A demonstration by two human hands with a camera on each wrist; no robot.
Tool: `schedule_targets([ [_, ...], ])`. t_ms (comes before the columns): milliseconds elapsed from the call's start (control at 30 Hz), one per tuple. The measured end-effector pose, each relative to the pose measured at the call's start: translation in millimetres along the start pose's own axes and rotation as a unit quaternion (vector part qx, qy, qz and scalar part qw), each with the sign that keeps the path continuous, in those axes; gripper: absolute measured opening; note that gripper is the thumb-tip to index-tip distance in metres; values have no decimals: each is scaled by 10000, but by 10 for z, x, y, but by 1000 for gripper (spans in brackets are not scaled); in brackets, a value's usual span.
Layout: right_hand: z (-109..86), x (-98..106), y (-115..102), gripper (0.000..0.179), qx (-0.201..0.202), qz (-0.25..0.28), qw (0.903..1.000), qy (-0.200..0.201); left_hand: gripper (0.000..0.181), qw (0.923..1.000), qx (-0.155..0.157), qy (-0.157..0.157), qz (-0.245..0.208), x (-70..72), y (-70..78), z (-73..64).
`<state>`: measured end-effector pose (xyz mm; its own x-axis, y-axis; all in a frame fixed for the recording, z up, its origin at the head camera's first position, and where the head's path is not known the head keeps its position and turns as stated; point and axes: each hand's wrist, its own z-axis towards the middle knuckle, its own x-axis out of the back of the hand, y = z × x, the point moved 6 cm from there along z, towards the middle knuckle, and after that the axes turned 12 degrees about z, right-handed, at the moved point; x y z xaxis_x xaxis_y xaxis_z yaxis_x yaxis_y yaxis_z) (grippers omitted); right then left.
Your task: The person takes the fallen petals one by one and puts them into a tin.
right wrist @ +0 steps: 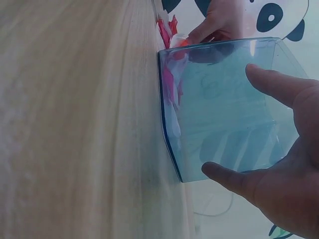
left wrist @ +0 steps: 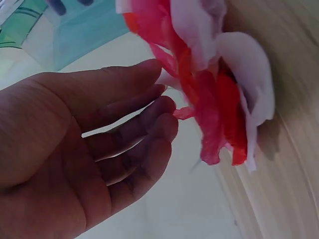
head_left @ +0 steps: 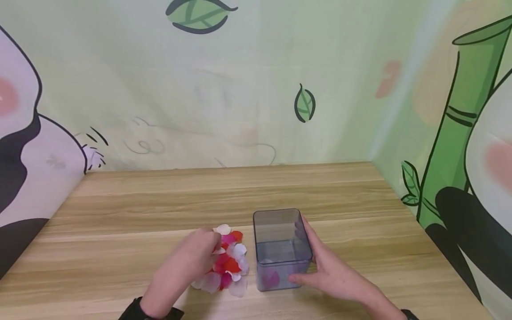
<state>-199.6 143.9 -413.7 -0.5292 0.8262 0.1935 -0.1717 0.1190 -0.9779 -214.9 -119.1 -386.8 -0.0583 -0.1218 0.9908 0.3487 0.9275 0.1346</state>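
Observation:
A loose heap of red, pink and white fake petals lies on the table, just left of a see-through bluish plastic box. My left hand reaches over the heap's left side. In the left wrist view, its thumb and forefinger pinch the edge of a pale petal beside the pile, while the other fingers bend loosely. My right hand grips the box from the right, thumb on the near wall and fingers along the far right side. The box stands upright with its top uncovered, and a pinkish-purple petal shows through its front wall.
A light wood-grain table carries everything. Behind it and along both sides stands a printed backdrop with leaves, bamboo and panda figures, meeting the table at its back edge.

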Motion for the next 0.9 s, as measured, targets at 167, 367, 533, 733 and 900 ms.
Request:
schedule_targets([
  [167,-5,-8,6,125,82,94,9999,-53,24,9999,-49,73,-62,-37,-15,17],
  [367,-6,-9,-2,125,97,125,9999,-58,29,9996,-97,233,-86,-23,-7,12],
  [533,2,-9,-10,126,169,217,9996,-98,30,9991,-112,399,-126,36,20,-2],
  [733,4,-11,-13,125,170,177,9997,-92,25,9976,-113,583,-360,160,45,-27],
  [900,0,-7,-11,126,93,64,9999,-27,20,9948,-156,875,-488,275,67,-40],
])
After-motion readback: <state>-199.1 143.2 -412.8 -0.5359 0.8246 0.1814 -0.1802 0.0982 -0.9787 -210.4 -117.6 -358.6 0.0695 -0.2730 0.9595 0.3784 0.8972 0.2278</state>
